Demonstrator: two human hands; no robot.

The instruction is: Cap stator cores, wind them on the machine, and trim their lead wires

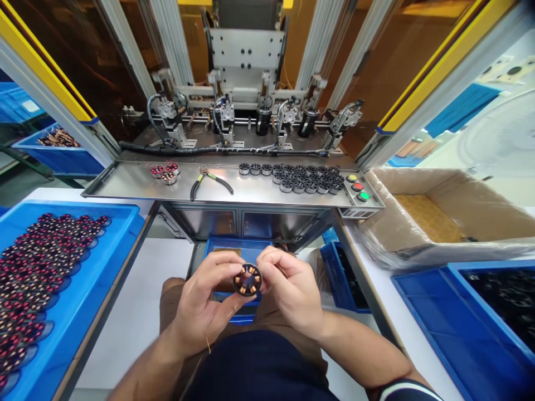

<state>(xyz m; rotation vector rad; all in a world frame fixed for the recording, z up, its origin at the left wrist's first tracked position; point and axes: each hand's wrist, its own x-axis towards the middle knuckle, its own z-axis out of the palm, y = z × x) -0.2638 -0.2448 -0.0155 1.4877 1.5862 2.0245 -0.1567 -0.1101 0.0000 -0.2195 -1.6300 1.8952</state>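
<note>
A round motor stator (pixel 247 279) with copper windings around a central opening is held over my lap. My left hand (pixel 209 295) grips its left side, with fingertips at the upper left edge and the thumb below. At its right edge is my right hand (pixel 292 284), fingers pinched together near a thin copper-coloured wire; exactly what the fingertips hold is too small to tell. Another thin wire piece hangs by my left wrist.
On the metal ledge (pixel 259 195) lie green-black pliers (pixel 209 179), a few red-copper stators (pixel 167 174) and several dark stators (pixel 309 179). A blue tray (pixel 129 214) of stators stands left; a carton (pixel 401 245) and blue bin (pixel 434 328) stand right. Machine fixtures (pixel 263 120) rise behind.
</note>
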